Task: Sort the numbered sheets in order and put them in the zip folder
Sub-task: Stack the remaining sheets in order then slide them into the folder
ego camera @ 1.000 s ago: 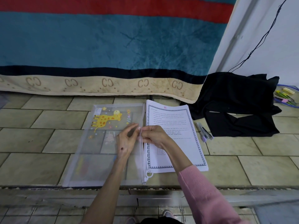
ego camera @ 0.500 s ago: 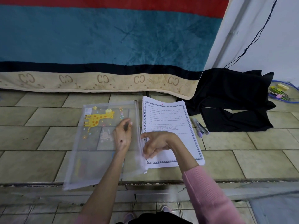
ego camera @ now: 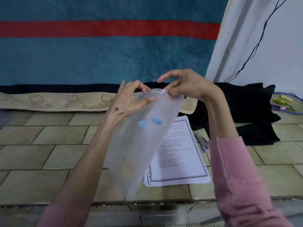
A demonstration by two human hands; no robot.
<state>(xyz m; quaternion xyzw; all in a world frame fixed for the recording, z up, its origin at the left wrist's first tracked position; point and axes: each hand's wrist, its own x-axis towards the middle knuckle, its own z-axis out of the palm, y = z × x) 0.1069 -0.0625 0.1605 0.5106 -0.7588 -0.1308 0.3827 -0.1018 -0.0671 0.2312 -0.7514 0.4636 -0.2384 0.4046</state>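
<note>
- Folder mouth first: we hold the zip folder point(ego camera: 139, 145) up off the tiled floor point(ego camera: 41, 154), tilted, its top edge between both hands and its lower corner hanging toward us.
- Our left hand point(ego camera: 127, 99) pinches the near side of that top edge, thumb and fingers curled on the plastic.
- Our right hand point(ego camera: 185, 86) pinches the far end, near a small pink piece we take for the zip pull; blur keeps us from being sure.
- Numbered sheets point(ego camera: 178, 158) lie stacked on the floor just behind the raised folder, none inside it as far as we can see.
- Risks, as we judge them: thin plastic may slip from such light pinches, the zip may snag if we pull it skewed, and the dangling corner could brush the stack out of order.
- Pens point(ego camera: 203, 142) lie just beside the sheets; a black cloth point(ego camera: 246, 112) sits beyond.
</note>
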